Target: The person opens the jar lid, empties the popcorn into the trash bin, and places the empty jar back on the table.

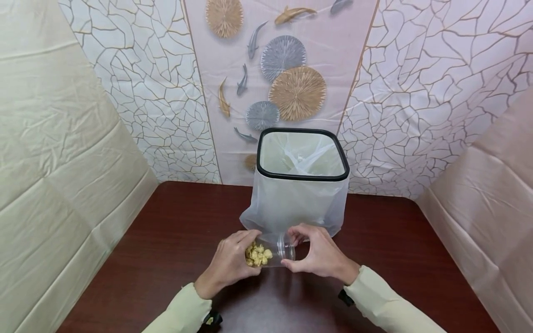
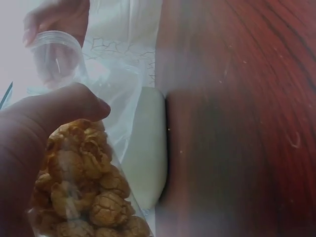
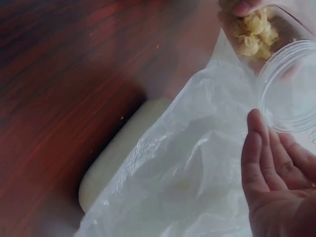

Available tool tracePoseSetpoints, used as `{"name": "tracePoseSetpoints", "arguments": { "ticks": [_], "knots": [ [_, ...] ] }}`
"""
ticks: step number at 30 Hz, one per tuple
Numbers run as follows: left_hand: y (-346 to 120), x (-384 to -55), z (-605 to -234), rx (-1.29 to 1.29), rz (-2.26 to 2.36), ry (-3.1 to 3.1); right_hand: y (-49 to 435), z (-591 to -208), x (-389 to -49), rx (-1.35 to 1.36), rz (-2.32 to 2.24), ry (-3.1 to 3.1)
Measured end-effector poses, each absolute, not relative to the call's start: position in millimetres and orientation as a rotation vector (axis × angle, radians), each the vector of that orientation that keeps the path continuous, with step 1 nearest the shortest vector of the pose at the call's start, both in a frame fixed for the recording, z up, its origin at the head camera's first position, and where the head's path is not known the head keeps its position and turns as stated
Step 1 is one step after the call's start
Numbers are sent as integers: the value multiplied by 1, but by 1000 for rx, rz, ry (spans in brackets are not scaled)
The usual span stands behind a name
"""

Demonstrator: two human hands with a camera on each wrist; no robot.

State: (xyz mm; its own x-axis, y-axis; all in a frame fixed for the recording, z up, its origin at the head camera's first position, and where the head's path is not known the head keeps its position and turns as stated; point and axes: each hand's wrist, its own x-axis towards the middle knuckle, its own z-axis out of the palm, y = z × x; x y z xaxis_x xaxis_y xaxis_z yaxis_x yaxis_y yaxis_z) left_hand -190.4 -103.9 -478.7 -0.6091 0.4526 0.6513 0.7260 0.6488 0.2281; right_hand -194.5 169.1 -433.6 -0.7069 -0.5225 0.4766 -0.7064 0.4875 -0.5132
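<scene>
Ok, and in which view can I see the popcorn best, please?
The left wrist view: the popcorn looks large there, with single pieces clear through the jar. The head view shows it small, beside the left hand; the right wrist view shows some pieces near the top edge, partly covered.

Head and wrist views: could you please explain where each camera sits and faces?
Head: head-worn, facing forward and down at jar and bin; left hand, right hand, sleeves show.
Left wrist: on that wrist, facing the jar's popcorn; left hand close, right beyond.
Right wrist: on that wrist, facing jar and bin; right hand close, left beyond.
Both wrist views share jar and bin.
</scene>
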Motion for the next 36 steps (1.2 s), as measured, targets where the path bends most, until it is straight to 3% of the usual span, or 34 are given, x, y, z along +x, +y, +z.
{"name": "tracePoseSetpoints", "arguments": {
  "ticks": [8,18,23,36],
  "knots": [
    [-102,-187,-478,-934,-930,-2501,181,-421,-190,1364,578,-2345],
    [-103,-186,-477,-839,-742,-2486,178,-416,-187,890,1035,-2697],
    [-102,-185,-475,-827,-685,-2460,171,-417,-189,839,1193,-2801],
    [-101,-186,-474,-823,-679,-2464,187,-415,-189,1287,663,-2458]
  ]
}}
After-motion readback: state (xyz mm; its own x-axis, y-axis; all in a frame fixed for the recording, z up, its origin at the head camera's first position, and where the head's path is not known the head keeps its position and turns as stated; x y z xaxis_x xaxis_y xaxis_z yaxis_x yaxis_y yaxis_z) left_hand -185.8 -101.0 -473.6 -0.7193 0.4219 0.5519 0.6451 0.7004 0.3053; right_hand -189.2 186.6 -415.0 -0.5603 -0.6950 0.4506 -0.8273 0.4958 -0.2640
